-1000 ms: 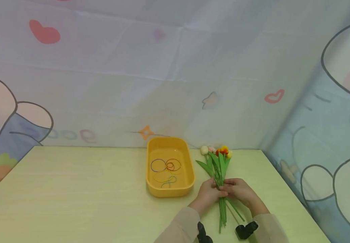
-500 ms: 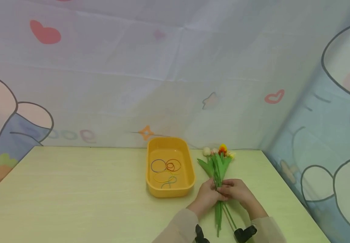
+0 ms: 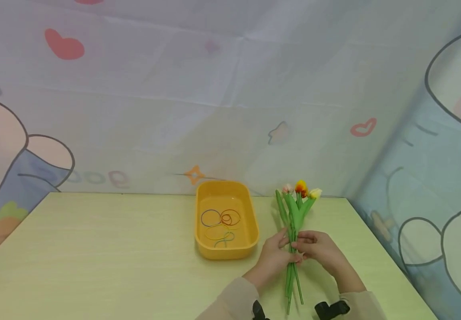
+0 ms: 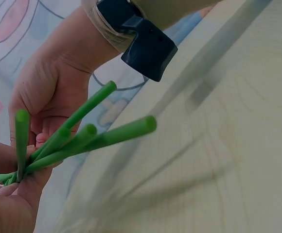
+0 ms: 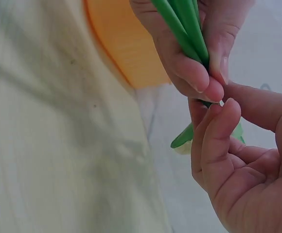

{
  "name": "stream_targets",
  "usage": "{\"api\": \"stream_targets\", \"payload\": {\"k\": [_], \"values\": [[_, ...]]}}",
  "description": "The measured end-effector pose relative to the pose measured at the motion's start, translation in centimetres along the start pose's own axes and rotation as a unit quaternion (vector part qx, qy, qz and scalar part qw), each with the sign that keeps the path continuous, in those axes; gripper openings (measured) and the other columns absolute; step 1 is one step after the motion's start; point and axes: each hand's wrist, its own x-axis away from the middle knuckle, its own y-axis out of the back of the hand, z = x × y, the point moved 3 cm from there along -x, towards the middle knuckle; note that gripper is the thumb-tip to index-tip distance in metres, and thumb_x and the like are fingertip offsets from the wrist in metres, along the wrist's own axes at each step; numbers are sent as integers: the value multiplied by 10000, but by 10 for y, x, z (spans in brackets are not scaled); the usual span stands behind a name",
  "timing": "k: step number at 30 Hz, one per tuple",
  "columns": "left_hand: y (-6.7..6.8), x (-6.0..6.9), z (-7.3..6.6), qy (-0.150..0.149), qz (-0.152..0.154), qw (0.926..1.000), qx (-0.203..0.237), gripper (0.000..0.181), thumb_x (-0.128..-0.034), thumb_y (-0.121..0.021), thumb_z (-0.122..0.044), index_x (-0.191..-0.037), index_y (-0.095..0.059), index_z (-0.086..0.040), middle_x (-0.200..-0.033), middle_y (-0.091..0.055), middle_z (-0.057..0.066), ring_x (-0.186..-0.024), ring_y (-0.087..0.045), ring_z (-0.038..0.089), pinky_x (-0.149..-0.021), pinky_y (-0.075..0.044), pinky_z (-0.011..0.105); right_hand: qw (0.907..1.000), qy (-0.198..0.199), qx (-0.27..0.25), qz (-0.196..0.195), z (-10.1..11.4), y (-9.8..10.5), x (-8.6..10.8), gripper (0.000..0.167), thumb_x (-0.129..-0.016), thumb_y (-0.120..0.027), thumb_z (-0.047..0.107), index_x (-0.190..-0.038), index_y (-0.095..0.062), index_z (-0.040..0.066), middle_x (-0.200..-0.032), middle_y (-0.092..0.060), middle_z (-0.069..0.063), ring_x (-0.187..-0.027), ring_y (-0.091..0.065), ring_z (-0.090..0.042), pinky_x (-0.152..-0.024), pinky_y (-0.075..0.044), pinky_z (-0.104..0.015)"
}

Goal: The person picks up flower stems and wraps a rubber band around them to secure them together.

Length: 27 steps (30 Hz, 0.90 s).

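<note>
Left hand (image 3: 272,255) and right hand (image 3: 321,249) pinch tulips (image 3: 296,214) by the stems, seemingly arranging them; next calls for steady fingers.

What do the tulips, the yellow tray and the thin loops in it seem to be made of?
Tulips: artificial-looking; stems seem satin plastic, smooth, evenly green, blunt-ended; petals too small to tell.
Yellow tray: likely molded plastic, slightly glossy, given its rounded corners and small highlight.
Loops: perhaps rubber, one lying twisted; finish unclear.
</note>
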Motion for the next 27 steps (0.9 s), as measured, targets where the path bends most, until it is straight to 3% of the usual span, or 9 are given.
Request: {"api": "stream_targets", "payload": {"k": [5,9,12,14,18,23,27], "values": [[3,7,-14,-131,56,9999,45,779,-732,-766,80,-1429,-446,-54,-1290,-609,114,-984,-674,196,-839,-546,299,9994,165,-263,165,12,4,6,527,-939,-622,159,-1295,-427,-178,-1043,-634,-32,-802,-576,-103,-685,-508,-258],[4,13,-24,-61,253,9983,531,736,-773,-717,106,-1435,-423,-23,-1304,-593,142,-758,-719,246,-739,-576,310,9963,245,-740,349,21,5,13,297,-966,-589,177,-1158,-530,-42,-922,-595,62,-734,-519,-76,-663,-466,-234],[6,19,-32,-13,408,9961,778,699,-801,-686,114,-1435,-427,-30,-1314,-586,151,-758,-719,228,-735,-578,318,9911,442,-1092,615,25,5,16,128,-995,-541,173,-1073,-539,72,-848,-545,69,-698,-476,-58,-647,-427,-225],[7,22,-36,-6,510,9946,899,684,-812,-677,112,-1433,-435,-38,-1321,-581,150,-771,-718,223,-742,-577,320,9848,721,-1320,873,27,5,16,105,-1015,-497,155,-1093,-550,108,-829,-515,66,-686,-445,-53,-625,-391,-221],[8,29,-43,-40,710,9904,1187,665,-828,-638,140,-1436,-420,-19,-1341,-556,183,-791,-712,216,-748,-576,321,9648,1396,-1730,1405,30,5,15,223,-1038,-426,111,-1168,-602,153,-821,-511,67,-636,-354,-77,-577,-293,-246],[9,38,-50,-63,959,9848,1447,645,-838,-603,163,-1434,-407,9,-1359,-527,216,-796,-706,202,-764,-574,324,9394,1836,-2100,1993,35,4,17,319,-1048,-373,85,-1218,-628,176,-898,-584,98,-620,-293,-109,-604,-207,-307],[10,44,-55,-64,1234,9814,1468,579,-850,-594,157,-1396,-458,21,-1352,-536,202,-813,-705,196,-782,-569,332,9239,1955,-2219,2429,36,3,20,371,-1060,-316,88,-1278,-605,167,-857,-580,136,-601,-302,-73,-606,-319,-210]]}}
